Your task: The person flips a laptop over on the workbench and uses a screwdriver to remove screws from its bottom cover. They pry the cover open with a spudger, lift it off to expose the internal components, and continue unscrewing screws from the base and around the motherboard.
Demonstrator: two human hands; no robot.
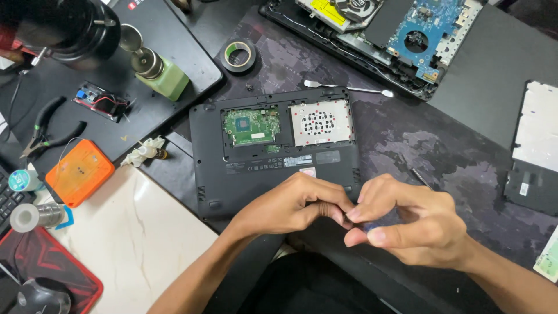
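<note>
A black laptop (256, 168) lies upside down on the dark mat, its access panel off. A green circuit board (252, 126) and a silver drive bay (321, 122) show inside. My left hand (296, 203) and my right hand (407, 218) meet just in front of the laptop's near right corner. Their fingertips pinch a very small dark part (349, 217) between them; what it is cannot be made out. A thin screwdriver (419, 178) lies on the mat just beyond my right hand.
A metal spudger (349, 88) lies behind the laptop, and a black tape roll (239, 56) beyond it. An opened laptop with a blue board (418, 35) sits at the back right. Pliers (49, 128), an orange box (79, 171) and a green bottle (163, 74) stand left. A black cover (535, 151) lies right.
</note>
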